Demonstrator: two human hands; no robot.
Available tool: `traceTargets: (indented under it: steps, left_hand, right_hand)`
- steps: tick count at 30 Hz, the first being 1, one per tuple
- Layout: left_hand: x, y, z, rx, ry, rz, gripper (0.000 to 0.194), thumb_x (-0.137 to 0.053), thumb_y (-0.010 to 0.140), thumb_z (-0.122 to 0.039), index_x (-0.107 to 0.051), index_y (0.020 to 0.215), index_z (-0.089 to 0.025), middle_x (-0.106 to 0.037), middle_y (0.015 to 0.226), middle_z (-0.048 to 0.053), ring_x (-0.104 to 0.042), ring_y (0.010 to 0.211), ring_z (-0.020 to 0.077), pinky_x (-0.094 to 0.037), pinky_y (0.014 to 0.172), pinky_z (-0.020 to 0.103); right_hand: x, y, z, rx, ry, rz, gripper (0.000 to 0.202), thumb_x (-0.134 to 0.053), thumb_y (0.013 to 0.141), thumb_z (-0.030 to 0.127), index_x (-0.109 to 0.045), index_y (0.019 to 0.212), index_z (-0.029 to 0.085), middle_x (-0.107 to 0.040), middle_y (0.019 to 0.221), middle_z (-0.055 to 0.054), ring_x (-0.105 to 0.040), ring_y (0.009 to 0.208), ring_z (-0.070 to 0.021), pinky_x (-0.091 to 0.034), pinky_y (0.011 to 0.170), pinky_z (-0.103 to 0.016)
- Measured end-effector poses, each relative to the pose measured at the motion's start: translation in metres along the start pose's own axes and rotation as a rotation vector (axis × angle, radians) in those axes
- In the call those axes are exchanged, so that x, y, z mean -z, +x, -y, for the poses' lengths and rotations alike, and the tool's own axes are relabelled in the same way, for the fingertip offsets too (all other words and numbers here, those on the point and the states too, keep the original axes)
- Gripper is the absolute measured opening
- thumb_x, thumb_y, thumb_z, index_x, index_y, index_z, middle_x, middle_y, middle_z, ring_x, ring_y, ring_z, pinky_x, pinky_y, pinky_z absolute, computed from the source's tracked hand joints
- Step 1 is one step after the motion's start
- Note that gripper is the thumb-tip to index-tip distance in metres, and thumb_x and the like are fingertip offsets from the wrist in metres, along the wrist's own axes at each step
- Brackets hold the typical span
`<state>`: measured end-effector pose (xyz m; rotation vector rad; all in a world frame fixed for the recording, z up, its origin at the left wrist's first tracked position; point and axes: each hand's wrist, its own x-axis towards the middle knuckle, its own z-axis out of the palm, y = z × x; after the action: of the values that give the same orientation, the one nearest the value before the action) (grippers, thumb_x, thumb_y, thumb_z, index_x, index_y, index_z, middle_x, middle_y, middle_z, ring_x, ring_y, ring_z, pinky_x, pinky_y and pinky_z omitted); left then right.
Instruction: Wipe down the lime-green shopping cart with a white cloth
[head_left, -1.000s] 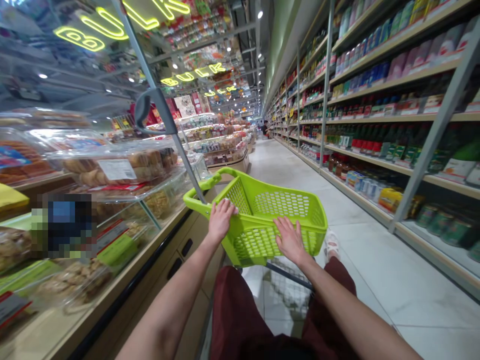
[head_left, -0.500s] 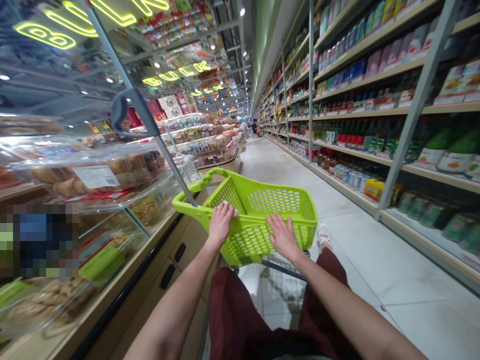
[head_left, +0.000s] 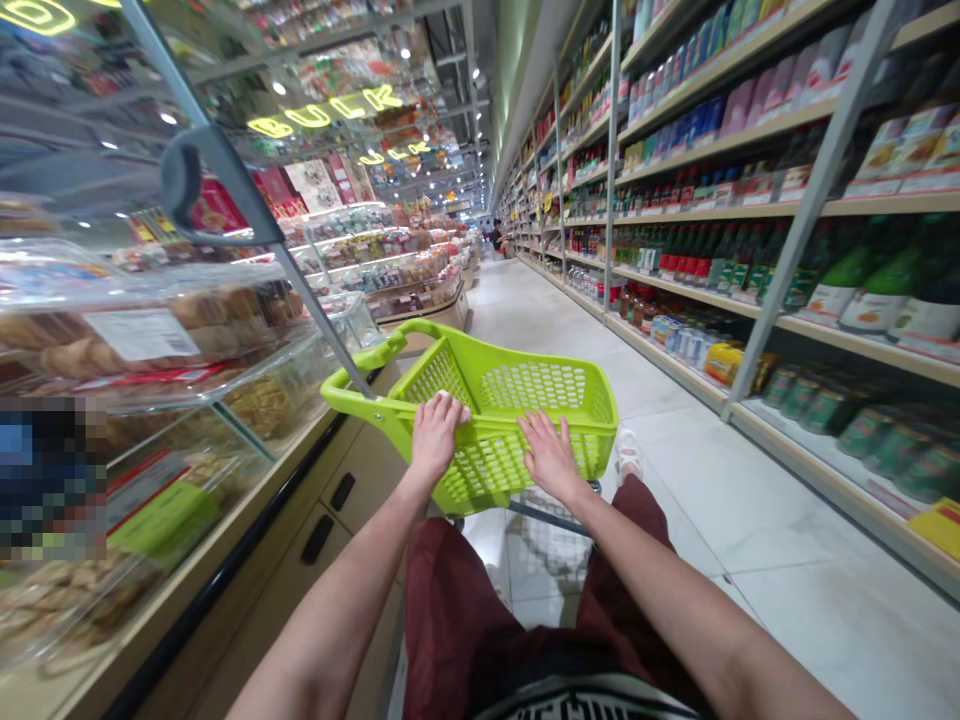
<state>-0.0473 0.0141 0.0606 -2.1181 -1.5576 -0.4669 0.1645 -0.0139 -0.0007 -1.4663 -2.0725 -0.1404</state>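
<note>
A lime-green plastic shopping cart basket (head_left: 540,385) stands in front of my legs, its near side facing me. My left hand (head_left: 436,435) is closed over the near rim, towards the handle end, fingers bent together. A small white bit shows by its fingertips; I cannot make out what it is. My right hand (head_left: 550,455) lies on the same rim further right, fingers spread and touching the plastic. Nothing shows inside the visible part of the basket. A grey pole with a loop-shaped grip (head_left: 217,185) rises from the handle end.
Display counter (head_left: 225,425) with clear boxes of baked goods runs close along the left. Shelving (head_left: 750,215) with bottles and cans lines the right. A pale tiled aisle (head_left: 517,300) stretches ahead, with a person (head_left: 496,236) far down it.
The cart, both hands and the surroundings sit a little further left and up in view. The pole has shifted left too. Both hands keep their places on the rim.
</note>
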Motion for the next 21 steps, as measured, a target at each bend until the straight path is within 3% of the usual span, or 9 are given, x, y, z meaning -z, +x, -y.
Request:
traceTargets:
  steps: [3, 6, 9, 11, 13, 18, 21]
  left_hand:
    - [-0.001, 0.000, -0.006, -0.029, -0.009, 0.019, 0.036, -0.030, 0.088, -0.022, -0.049, 0.118, -0.025, -0.046, 0.131, 0.006, -0.033, 0.125, 0.0220, -0.016, 0.104, 0.049]
    - [0.007, 0.001, 0.011, 0.041, 0.004, -0.016, 0.037, -0.028, 0.088, -0.021, -0.048, 0.119, -0.026, -0.046, 0.131, 0.006, -0.034, 0.124, 0.0217, -0.007, 0.105, 0.054]
    - [0.016, 0.000, 0.032, 0.165, 0.009, -0.088, 0.036, -0.028, 0.089, -0.025, -0.046, 0.120, -0.024, -0.046, 0.130, 0.008, -0.036, 0.122, 0.0232, -0.006, 0.104, 0.056]
    - [0.018, -0.001, 0.035, 0.182, -0.001, -0.106, 0.035, -0.029, 0.089, -0.026, -0.047, 0.120, -0.024, -0.047, 0.130, 0.008, -0.036, 0.122, 0.0237, -0.006, 0.104, 0.057]
    - [0.015, -0.002, 0.026, 0.149, -0.016, -0.086, 0.035, -0.029, 0.089, -0.026, -0.048, 0.118, -0.024, -0.047, 0.130, 0.008, -0.036, 0.123, 0.0237, -0.006, 0.103, 0.057]
    - [0.000, -0.001, -0.018, 0.030, -0.068, -0.029, 0.033, -0.030, 0.089, -0.025, -0.051, 0.115, -0.025, -0.048, 0.129, 0.007, -0.035, 0.123, 0.0233, -0.006, 0.103, 0.058]
    - [-0.004, 0.000, -0.029, -0.035, -0.088, -0.015, 0.034, -0.030, 0.088, -0.019, -0.051, 0.115, -0.026, -0.048, 0.129, 0.006, -0.035, 0.123, 0.0220, -0.005, 0.104, 0.058]
  right_hand:
    - [0.000, 0.000, -0.003, 0.012, -0.007, 0.003, 0.057, -0.041, 0.075, 0.014, -0.035, 0.131, 0.018, -0.036, 0.138, -0.008, -0.021, 0.130, -0.0241, -0.006, 0.105, -0.051]
    - [0.000, 0.000, -0.004, 0.027, -0.004, -0.009, 0.056, -0.041, 0.075, 0.013, -0.036, 0.131, 0.017, -0.036, 0.138, -0.008, -0.021, 0.130, -0.0243, -0.005, 0.105, -0.051]
    - [-0.001, 0.000, -0.003, 0.022, 0.005, -0.026, 0.056, -0.041, 0.075, 0.013, -0.036, 0.131, 0.017, -0.036, 0.138, -0.008, -0.021, 0.130, -0.0244, -0.005, 0.105, -0.051]
    - [-0.002, 0.000, -0.001, 0.011, 0.004, -0.027, 0.056, -0.041, 0.075, 0.013, -0.036, 0.131, 0.017, -0.036, 0.138, -0.008, -0.021, 0.130, -0.0245, -0.005, 0.105, -0.051]
    - [-0.002, -0.001, 0.000, 0.003, 0.000, -0.024, 0.056, -0.041, 0.075, 0.013, -0.036, 0.131, 0.016, -0.035, 0.138, -0.008, -0.021, 0.130, -0.0245, -0.005, 0.105, -0.051]
    - [-0.002, -0.001, -0.001, 0.010, -0.014, -0.021, 0.055, -0.041, 0.076, 0.014, -0.035, 0.131, 0.017, -0.035, 0.138, -0.008, -0.021, 0.130, -0.0239, -0.006, 0.106, -0.050]
    - [-0.003, 0.000, -0.003, 0.015, -0.017, -0.029, 0.055, -0.041, 0.076, 0.014, -0.035, 0.131, 0.017, -0.036, 0.138, -0.007, -0.022, 0.130, -0.0236, -0.005, 0.106, -0.050]
